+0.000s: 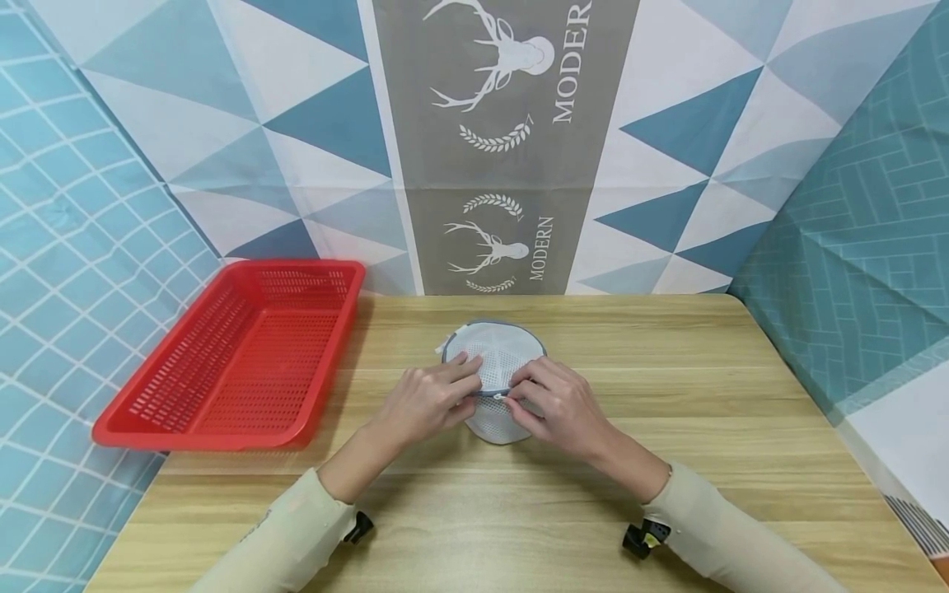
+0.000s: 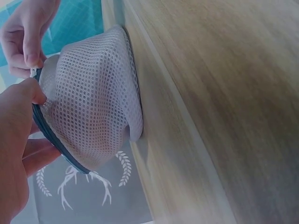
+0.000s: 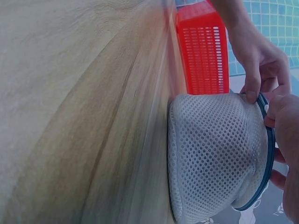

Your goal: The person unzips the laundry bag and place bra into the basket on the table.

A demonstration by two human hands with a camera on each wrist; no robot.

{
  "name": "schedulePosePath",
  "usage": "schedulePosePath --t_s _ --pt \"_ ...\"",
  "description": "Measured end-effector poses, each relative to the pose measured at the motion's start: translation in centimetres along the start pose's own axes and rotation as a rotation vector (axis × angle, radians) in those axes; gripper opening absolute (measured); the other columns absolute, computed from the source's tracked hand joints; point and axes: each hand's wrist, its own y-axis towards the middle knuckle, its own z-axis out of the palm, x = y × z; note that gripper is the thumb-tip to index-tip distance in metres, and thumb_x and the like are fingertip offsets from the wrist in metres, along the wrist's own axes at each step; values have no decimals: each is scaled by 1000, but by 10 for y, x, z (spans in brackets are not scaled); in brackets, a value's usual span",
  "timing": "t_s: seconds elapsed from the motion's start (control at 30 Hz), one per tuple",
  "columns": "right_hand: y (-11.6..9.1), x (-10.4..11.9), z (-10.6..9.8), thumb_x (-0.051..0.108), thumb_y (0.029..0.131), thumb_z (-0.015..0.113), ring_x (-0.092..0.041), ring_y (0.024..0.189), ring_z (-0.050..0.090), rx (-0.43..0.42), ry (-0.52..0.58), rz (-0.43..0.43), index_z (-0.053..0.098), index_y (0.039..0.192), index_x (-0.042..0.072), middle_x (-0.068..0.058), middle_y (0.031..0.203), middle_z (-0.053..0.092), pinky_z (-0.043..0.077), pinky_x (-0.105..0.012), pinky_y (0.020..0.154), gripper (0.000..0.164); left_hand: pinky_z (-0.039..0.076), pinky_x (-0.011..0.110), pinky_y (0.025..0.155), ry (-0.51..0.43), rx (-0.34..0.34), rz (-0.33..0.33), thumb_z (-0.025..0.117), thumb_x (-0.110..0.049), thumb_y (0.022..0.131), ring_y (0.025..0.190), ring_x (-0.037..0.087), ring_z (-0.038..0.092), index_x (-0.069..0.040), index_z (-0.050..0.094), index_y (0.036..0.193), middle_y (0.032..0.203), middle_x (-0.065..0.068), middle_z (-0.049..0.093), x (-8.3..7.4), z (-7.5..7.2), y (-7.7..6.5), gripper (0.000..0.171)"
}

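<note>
A white mesh laundry bag (image 1: 498, 422) with a dark blue zipped rim stands on the table in front of me. My left hand (image 1: 433, 394) pinches the near left part of the rim, thumb on the near side. Close beside it, my right hand (image 1: 556, 403) pinches the rim at the white zipper pull (image 1: 499, 397). In the left wrist view the mesh side (image 2: 93, 88) bulges out below both hands, its base on the table. The right wrist view has the same mesh wall (image 3: 210, 149), with fingers of both hands meeting at the rim.
A red plastic basket (image 1: 337, 371) with slotted walls stands at the left, partly over the table's left edge. The wooden table (image 1: 667, 371) meets a patterned backdrop (image 1: 504, 165) behind. Small black devices (image 1: 636, 539) sit at both sleeve cuffs.
</note>
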Motion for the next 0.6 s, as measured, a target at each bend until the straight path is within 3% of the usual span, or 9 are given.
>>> schedulePosePath --t_s 0.3,0.43,0.6 --pt "1 -2 0 7 86 90 -15 87 70 -25 9 -5 80 86 11 -1 96 76 59 -29 71 11 57 27 50 8 -16 -14 98 -10 79 111 34 87 -12 74 95 124 15 87 0 -1 2 29" --pt "4 -1 -1 7 86 90 -15 86 70 -31 14 -3 80 87 11 -1 95 76 59 -30 71 11 64 29 58 1 -44 -20 100 -11 79 109 32 87 -12 76 98 122 15 87 -1 -2 3 31" --pt "7 0 -2 10 90 89 -15 86 69 -14 10 -1 80 87 11 -1 96 76 58 -29 71 9 70 34 72 -23 -31 -22 101 -13 81 109 32 87 -13 76 101 122 15 87 0 0 5 32"
